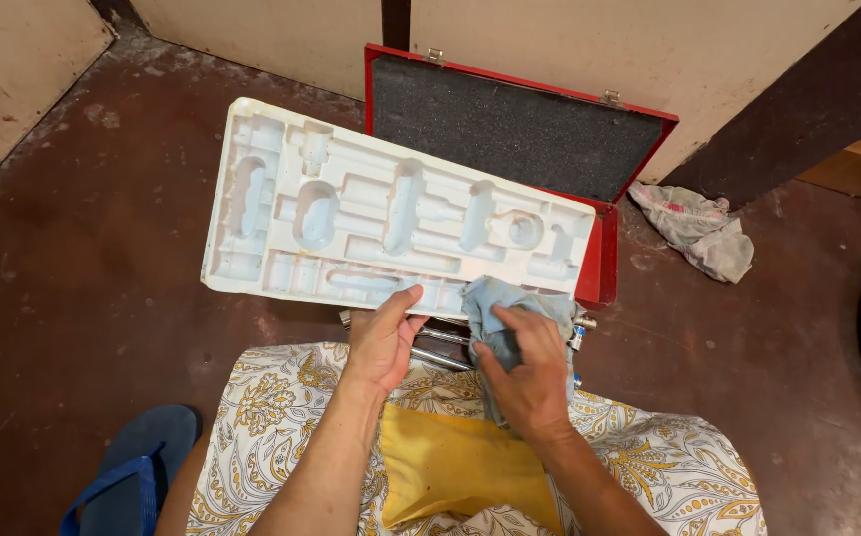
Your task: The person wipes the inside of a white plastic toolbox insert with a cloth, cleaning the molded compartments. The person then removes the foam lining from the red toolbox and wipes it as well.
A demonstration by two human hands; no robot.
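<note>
Head view, looking down at the lap. The left hand (383,342) pinches the near long edge of a white moulded tray insert (391,213), thumb on top and fingers underneath, closed on the plastic. The insert is held tilted above the floor, its shaped recesses facing the camera, all of them empty. The right hand (530,382) is clamped on a grey-blue cloth (495,308), the bunched fabric pressed against the insert's near right corner. The two hands are close together along the same edge but not touching.

Behind the insert stands an open red metal case (604,258); its raised lid is lined with dark grey foam (510,129). Just under the insert, between the hands, chrome tools (440,347) show in part; their kind cannot be told.

A yellow cloth (450,467) lies on the person's lap, over a patterned white-and-yellow garment (282,417). A blue sandal (143,462) is at lower left. A crumpled pale rag (699,228) lies on the brown floor (83,278), to the right of the case.
</note>
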